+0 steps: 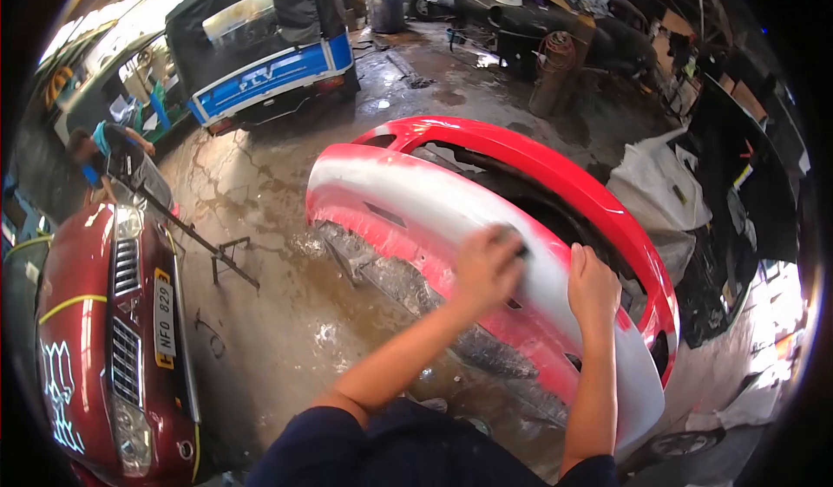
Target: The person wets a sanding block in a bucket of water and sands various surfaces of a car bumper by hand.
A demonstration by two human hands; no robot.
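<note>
A large car bumper (pixel 416 183), red with a broad band of pale grey-white, lies across the middle of the view. My left hand (pixel 488 268) is on its pale face, fingers bent round a small dark pad (pixel 518 242); motion blurs both. Farther right, my right hand (pixel 593 286) has its fingers curled over the bumper's upper edge. Just behind runs a glossy red curved part (pixel 555 168) with dark openings; I cannot tell whether it is joined to the bumper.
Wet concrete floor (pixel 286 313) surrounds the bumper. At left stand a dark red car (pixel 74 270), a thin metal stand (pixel 195 237) and another person (pixel 121 153), bent over. A blue vehicle (pixel 269 84) is behind. Pale sheeting (pixel 655 183) lies at right.
</note>
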